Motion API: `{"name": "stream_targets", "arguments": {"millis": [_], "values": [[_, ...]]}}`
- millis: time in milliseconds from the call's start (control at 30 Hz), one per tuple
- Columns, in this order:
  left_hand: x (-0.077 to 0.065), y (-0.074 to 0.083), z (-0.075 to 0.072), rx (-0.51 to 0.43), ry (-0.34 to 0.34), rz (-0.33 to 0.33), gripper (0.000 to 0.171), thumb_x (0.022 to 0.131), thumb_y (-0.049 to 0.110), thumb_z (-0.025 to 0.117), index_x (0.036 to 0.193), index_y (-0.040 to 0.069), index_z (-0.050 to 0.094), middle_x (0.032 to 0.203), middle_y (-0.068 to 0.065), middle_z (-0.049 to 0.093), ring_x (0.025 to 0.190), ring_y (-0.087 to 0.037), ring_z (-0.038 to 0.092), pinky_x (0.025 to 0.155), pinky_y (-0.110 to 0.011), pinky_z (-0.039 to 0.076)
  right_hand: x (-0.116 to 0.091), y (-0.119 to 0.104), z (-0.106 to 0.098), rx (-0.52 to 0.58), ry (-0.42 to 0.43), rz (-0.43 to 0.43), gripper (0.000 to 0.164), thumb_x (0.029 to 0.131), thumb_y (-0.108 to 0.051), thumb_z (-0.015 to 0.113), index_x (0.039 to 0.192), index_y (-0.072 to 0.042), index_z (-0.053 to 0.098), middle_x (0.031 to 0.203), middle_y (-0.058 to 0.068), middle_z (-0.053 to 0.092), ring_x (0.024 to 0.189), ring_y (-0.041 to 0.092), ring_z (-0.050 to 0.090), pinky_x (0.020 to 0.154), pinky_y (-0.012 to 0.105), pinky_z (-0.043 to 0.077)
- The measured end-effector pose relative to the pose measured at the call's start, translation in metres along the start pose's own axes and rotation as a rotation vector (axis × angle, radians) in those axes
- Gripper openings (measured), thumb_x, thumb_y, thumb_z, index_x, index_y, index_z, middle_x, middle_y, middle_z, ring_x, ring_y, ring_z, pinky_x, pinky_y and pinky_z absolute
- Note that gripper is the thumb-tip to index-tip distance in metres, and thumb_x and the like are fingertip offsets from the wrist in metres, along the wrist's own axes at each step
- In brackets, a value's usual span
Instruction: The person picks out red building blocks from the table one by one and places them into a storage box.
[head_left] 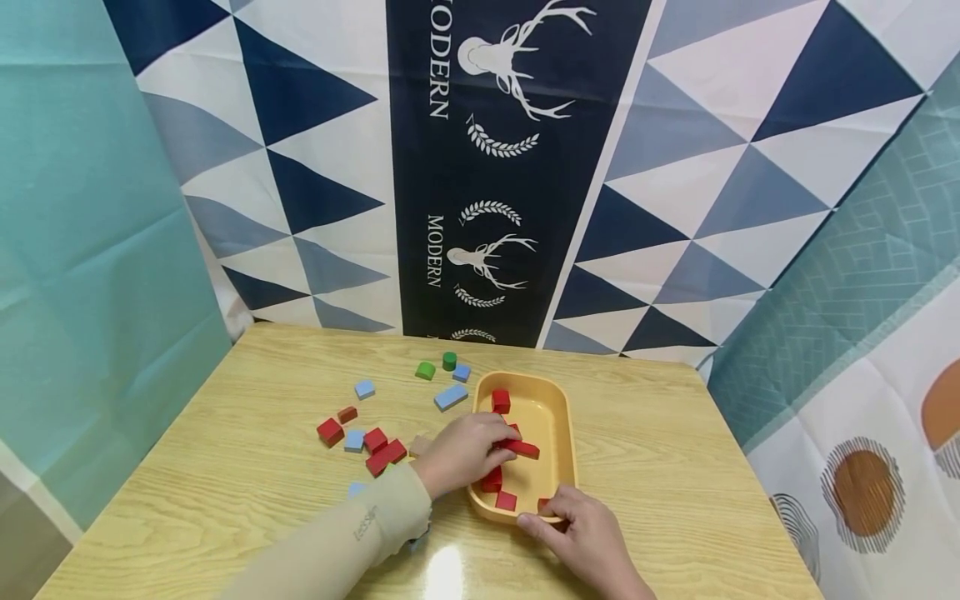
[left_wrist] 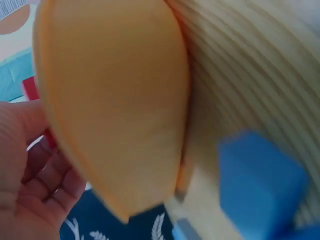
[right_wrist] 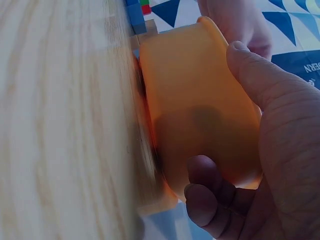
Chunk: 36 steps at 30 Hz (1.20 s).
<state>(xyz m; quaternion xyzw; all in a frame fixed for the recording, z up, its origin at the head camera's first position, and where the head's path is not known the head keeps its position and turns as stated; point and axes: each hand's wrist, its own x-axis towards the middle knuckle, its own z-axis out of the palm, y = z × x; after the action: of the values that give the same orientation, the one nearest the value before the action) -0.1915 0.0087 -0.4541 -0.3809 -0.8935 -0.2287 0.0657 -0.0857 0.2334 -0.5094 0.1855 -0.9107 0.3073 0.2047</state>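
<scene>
A yellow-orange plastic tray (head_left: 558,425) stands on the table with several red blocks inside, among them a red block (head_left: 501,401) at its far end and another red block (head_left: 506,501) at the near end. My left hand (head_left: 465,450) reaches over the tray's left rim and pinches a long red block (head_left: 522,450) between thumb and fingers. In the left wrist view, the tray wall (left_wrist: 115,100) partly hides that block. My right hand (head_left: 588,533) grips the near right corner of the tray, its thumb (right_wrist: 265,75) along the rim and fingertips (right_wrist: 202,202) against the outer wall.
Left of the tray lie loose blocks: several red blocks (head_left: 330,432), blue blocks (head_left: 451,397), a plain wood block (head_left: 420,446) and a green curved block (head_left: 425,370). A green cylinder (head_left: 449,361) stands near the back edge. Patterned cloth (head_left: 322,167) hangs behind the table.
</scene>
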Motion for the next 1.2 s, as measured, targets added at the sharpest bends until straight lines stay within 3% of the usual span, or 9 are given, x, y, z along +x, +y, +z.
{"name": "stream_targets", "arguments": {"millis": [167, 333, 467, 767, 1000, 1200], "values": [[0.012, 0.0, 0.015, -0.026, -0.072, -0.006, 0.021, 0.099, 0.031, 0.078, 0.118, 0.021, 0.08, 0.112, 0.007, 0.077, 0.103, -0.007, 0.07, 0.099, -0.026, 0.058, 0.0, 0.001, -0.001, 0.023, -0.015, 0.012, 0.022, 0.084, -0.037, 0.09, 0.073, -0.031, 0.072, 0.076, -0.026, 0.053, 0.067, -0.012, 0.044, 0.057, 0.014, 0.041], [0.008, -0.004, 0.022, -0.051, -0.126, -0.063, 0.022, 0.098, 0.032, 0.08, 0.118, 0.023, 0.08, 0.115, 0.009, 0.077, 0.106, -0.007, 0.07, 0.102, -0.028, 0.057, 0.001, 0.0, -0.001, 0.019, -0.021, 0.016, 0.023, 0.084, -0.038, 0.091, 0.072, -0.031, 0.072, 0.074, -0.026, 0.051, 0.066, -0.012, 0.043, 0.057, 0.013, 0.039], [0.006, -0.005, 0.023, -0.015, -0.13, -0.052, 0.023, 0.098, 0.036, 0.079, 0.118, 0.025, 0.08, 0.116, 0.009, 0.076, 0.106, -0.007, 0.069, 0.102, -0.028, 0.058, 0.002, 0.0, -0.002, 0.005, -0.009, -0.001, 0.023, 0.083, -0.038, 0.091, 0.072, -0.031, 0.071, 0.074, -0.026, 0.05, 0.066, -0.012, 0.042, 0.057, 0.013, 0.038], [0.004, -0.004, 0.028, 0.032, -0.135, -0.096, 0.026, 0.097, 0.042, 0.08, 0.116, 0.025, 0.081, 0.102, 0.009, 0.061, 0.083, -0.006, 0.054, 0.079, -0.02, 0.051, 0.001, 0.001, 0.001, -0.001, -0.008, -0.004, 0.023, 0.083, -0.038, 0.091, 0.073, -0.032, 0.072, 0.074, -0.027, 0.05, 0.065, -0.012, 0.041, 0.057, 0.012, 0.037], [0.007, -0.002, 0.03, 0.11, -0.152, -0.061, 0.023, 0.097, 0.042, 0.079, 0.115, 0.027, 0.082, 0.109, 0.013, 0.079, 0.099, -0.005, 0.07, 0.097, -0.028, 0.058, 0.0, 0.0, 0.001, 0.004, -0.016, 0.014, 0.022, 0.083, -0.038, 0.091, 0.072, -0.032, 0.072, 0.074, -0.027, 0.05, 0.065, -0.012, 0.042, 0.057, 0.013, 0.038], [0.008, -0.002, 0.03, 0.124, -0.155, -0.067, 0.024, 0.097, 0.039, 0.08, 0.117, 0.027, 0.083, 0.109, 0.013, 0.081, 0.102, -0.006, 0.072, 0.098, -0.029, 0.058, 0.001, 0.0, 0.001, -0.002, -0.012, 0.015, 0.023, 0.083, -0.037, 0.091, 0.072, -0.031, 0.072, 0.074, -0.027, 0.05, 0.065, -0.012, 0.042, 0.057, 0.013, 0.038]]}}
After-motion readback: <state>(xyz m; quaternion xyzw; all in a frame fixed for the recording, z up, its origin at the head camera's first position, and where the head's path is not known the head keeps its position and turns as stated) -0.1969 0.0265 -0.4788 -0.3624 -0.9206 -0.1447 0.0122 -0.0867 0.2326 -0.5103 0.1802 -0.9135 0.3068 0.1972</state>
